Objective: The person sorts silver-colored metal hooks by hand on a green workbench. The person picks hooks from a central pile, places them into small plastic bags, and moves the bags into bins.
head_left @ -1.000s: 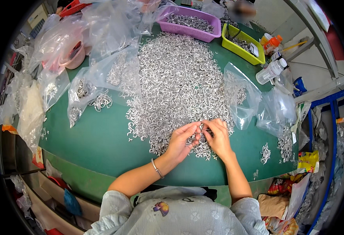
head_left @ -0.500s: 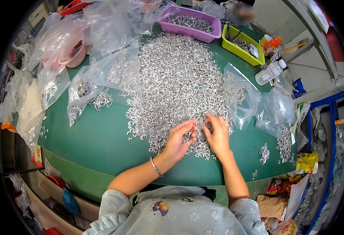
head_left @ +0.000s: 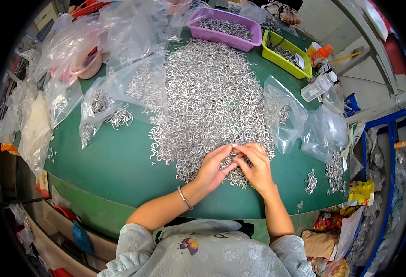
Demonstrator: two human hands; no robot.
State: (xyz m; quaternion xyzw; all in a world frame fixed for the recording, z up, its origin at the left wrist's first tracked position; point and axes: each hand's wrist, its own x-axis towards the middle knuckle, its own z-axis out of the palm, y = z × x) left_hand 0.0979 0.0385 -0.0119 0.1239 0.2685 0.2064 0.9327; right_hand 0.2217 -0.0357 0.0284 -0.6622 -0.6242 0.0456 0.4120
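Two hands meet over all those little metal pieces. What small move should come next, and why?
Perhaps the right hand should ease back slightly: its fingers nearly meet those of the left hand over the heap of metal pieces, hiding anything between them.

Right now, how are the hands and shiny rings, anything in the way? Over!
Left hand and right hand close together, grip unclear. Small silvery open rings heaped beneath on green table. Transparent plastic bags flank the rings, away from both hands.
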